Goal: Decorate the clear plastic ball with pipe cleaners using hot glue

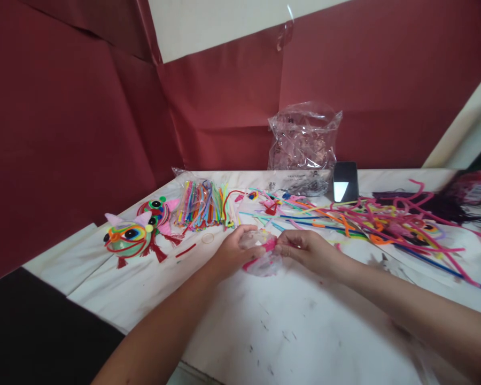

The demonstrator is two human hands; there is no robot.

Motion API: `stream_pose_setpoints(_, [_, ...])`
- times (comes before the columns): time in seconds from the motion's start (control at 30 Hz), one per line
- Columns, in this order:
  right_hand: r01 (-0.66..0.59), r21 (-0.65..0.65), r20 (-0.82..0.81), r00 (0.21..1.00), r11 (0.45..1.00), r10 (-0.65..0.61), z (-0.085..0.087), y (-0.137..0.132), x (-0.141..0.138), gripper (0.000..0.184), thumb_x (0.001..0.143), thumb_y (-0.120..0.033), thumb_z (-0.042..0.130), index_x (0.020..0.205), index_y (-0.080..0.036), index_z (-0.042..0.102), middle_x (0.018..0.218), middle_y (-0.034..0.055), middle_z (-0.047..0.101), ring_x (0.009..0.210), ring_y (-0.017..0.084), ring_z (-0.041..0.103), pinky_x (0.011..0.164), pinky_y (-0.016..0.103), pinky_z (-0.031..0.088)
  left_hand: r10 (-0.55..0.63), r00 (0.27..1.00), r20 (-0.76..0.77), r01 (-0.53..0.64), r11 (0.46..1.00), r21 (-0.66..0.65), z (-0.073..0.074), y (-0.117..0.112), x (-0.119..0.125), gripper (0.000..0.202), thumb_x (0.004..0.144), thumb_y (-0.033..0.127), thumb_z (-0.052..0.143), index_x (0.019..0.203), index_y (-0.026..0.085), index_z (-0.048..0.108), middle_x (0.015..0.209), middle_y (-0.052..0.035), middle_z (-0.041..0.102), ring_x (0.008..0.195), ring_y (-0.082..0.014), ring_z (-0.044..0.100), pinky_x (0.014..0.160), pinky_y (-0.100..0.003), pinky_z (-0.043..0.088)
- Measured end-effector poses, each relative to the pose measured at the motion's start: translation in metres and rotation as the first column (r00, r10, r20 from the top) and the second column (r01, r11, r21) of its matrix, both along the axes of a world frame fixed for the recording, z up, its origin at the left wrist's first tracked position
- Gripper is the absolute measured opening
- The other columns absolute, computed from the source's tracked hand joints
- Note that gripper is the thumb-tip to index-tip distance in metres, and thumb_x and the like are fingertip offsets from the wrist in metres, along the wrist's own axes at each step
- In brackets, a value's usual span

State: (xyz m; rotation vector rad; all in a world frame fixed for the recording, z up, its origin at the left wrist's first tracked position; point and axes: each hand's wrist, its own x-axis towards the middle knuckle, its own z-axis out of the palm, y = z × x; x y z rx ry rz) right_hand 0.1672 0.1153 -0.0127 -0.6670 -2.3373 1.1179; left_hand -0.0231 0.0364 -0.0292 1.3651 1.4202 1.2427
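Observation:
My left hand [234, 250] and my right hand [304, 250] meet over the middle of the white table [288, 326]. Between them they hold a clear plastic ball [262, 254] with a pink pipe cleaner wound on it. The left hand's fingers curl round the ball's left side. On the ball's right side the right hand's fingertips pinch the pink pipe cleaner. Part of the ball is hidden by the fingers.
Two finished pipe-cleaner fish balls [130, 239] lie at the left. A bundle of coloured pipe cleaners [202, 206] sits behind the hands, loose ones [385, 224] spread right. A clear bag [302, 140] and a phone [345, 182] stand at the red back wall.

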Motion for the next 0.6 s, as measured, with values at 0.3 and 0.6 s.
stream_pose_setpoints(0.3, [0.015, 0.06, 0.04, 0.999, 0.998, -0.017, 0.001, 0.0, -0.002, 0.029, 0.077, -0.046, 0.05, 0.064, -0.02, 0.05, 0.058, -0.0041, 0.043, 0.054, 0.011, 0.037, 0.05, 0.025, 0.03, -0.026, 0.999, 0.03, 0.026, 1.0, -0.009, -0.005, 0.005, -0.001, 0.054, 0.064, 0.029, 0.07, 0.114, 0.02, 0.052, 0.106, -0.0048, 0.061, 0.09, -0.0187, 0.059, 0.076, -0.027, 0.045])
stream_pose_setpoints(0.6, [0.068, 0.203, 0.095, 0.992, 0.977, -0.089, -0.002, -0.01, 0.0, 0.022, 0.08, -0.038, 0.046, 0.069, -0.021, 0.054, 0.061, -0.001, 0.053, 0.056, 0.014, 0.045, 0.052, 0.026, 0.034, -0.043, 0.998, -0.044, 0.042, 0.999, -0.029, 0.001, -0.002, -0.001, 0.059, 0.062, 0.028, 0.073, 0.115, 0.022, 0.049, 0.11, -0.0048, 0.057, 0.084, -0.0166, 0.057, 0.069, -0.025, 0.045])
